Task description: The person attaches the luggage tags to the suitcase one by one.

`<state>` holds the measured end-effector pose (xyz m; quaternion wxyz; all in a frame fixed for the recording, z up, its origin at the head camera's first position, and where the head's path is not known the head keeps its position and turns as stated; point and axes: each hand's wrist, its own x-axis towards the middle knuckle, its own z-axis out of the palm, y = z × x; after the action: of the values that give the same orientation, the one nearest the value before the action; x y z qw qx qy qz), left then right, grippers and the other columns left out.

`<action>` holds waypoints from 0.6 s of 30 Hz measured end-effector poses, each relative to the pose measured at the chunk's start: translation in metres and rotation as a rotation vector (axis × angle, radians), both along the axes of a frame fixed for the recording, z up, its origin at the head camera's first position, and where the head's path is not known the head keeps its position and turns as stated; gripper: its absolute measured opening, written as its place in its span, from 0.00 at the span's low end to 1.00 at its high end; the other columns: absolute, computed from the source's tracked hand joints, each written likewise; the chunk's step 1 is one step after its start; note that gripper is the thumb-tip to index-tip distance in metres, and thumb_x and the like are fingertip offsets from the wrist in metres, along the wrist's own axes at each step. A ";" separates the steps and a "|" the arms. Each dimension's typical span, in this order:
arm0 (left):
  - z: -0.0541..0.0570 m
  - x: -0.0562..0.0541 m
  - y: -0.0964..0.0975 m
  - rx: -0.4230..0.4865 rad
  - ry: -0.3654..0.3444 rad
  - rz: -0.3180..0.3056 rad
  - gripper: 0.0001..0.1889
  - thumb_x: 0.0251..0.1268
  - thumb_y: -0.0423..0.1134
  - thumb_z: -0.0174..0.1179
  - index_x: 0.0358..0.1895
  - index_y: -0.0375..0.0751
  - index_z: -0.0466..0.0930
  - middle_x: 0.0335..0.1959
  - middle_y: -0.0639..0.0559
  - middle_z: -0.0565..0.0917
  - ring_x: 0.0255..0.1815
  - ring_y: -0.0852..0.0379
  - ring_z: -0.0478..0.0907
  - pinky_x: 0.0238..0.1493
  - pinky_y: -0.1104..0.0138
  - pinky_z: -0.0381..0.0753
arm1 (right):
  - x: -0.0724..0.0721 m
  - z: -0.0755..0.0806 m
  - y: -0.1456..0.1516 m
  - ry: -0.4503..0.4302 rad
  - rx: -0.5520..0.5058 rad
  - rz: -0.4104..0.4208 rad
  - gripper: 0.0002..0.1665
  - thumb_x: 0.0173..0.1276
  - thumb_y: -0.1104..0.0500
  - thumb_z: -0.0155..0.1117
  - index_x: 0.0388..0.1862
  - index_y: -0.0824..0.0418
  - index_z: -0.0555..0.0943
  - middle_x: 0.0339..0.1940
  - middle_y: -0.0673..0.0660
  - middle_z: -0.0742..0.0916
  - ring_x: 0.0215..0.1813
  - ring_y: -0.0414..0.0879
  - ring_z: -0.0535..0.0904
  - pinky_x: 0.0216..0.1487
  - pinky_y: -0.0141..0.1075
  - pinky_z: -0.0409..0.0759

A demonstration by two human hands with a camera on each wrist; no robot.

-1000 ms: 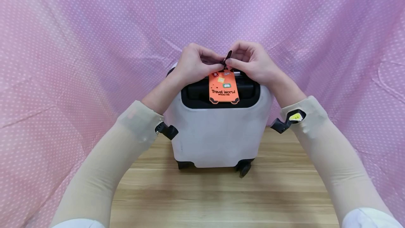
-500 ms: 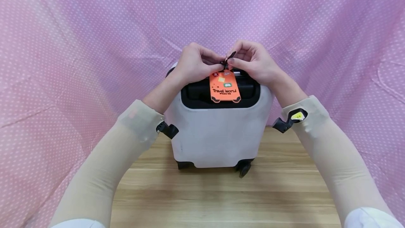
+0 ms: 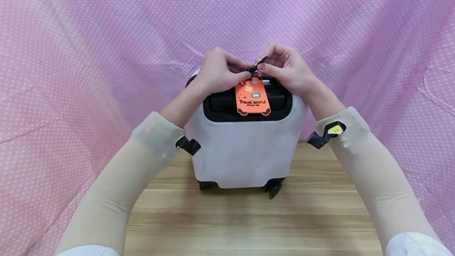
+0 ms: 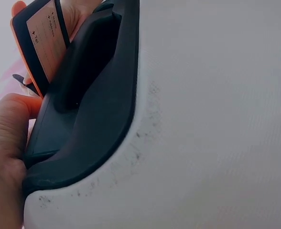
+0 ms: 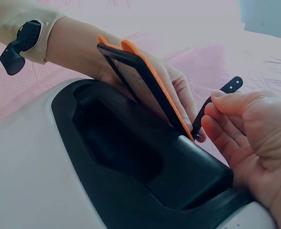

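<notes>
An orange luggage tag [image 3: 252,100] printed "Travel World" lies at the black top handle [image 3: 220,102] of a white suitcase [image 3: 245,149]. My left hand [image 3: 221,72] pinches the base of the tag's black strap between thumb and fingers, just above the tag. Close by on the right, my right hand [image 3: 289,70] holds the strap [image 5: 232,85] between thumb and index finger; its holed free end sticks out past the thumb. The tag's back, with a card showing printed lines [image 4: 46,38], faces the left wrist camera. How the strap passes around the handle is hidden.
The suitcase stands upright on a wood-grain surface [image 3: 249,224], with a black caster wheel [image 3: 274,189] at its lower right. Pink dotted cloth [image 3: 142,31] hangs behind and along both sides. Each wrist carries a small black camera mount [image 3: 188,145].
My right hand has moved slightly right and up, drawing the strap's free end the same way. The tag has shifted a little to the right. My left hand stays nearly still.
</notes>
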<state>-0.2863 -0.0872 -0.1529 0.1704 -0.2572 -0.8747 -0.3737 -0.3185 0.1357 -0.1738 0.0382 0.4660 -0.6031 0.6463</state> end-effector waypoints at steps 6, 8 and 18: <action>-0.001 -0.006 -0.003 0.045 -0.014 -0.045 0.12 0.61 0.39 0.75 0.47 0.41 0.95 0.44 0.46 0.95 0.44 0.56 0.94 0.48 0.69 0.90 | -0.001 0.002 -0.003 0.018 0.041 -0.044 0.14 0.70 0.79 0.62 0.42 0.60 0.83 0.36 0.52 0.89 0.39 0.41 0.87 0.47 0.30 0.88; -0.001 -0.007 -0.003 0.051 -0.029 -0.042 0.13 0.61 0.39 0.75 0.48 0.41 0.94 0.44 0.46 0.95 0.44 0.56 0.94 0.48 0.69 0.90 | -0.001 0.003 -0.005 0.022 0.040 -0.052 0.14 0.71 0.78 0.62 0.44 0.60 0.78 0.36 0.53 0.87 0.39 0.43 0.87 0.46 0.31 0.88; 0.000 -0.006 -0.004 0.043 -0.055 -0.053 0.14 0.62 0.38 0.76 0.51 0.41 0.94 0.47 0.46 0.94 0.47 0.55 0.94 0.50 0.68 0.90 | 0.005 0.004 -0.010 0.028 0.098 -0.231 0.12 0.71 0.73 0.67 0.47 0.59 0.84 0.45 0.53 0.85 0.35 0.41 0.87 0.40 0.29 0.87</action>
<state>-0.2919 -0.0908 -0.1529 0.1418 -0.2660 -0.8637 -0.4039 -0.3130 0.1258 -0.1698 0.0982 0.4038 -0.6829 0.6007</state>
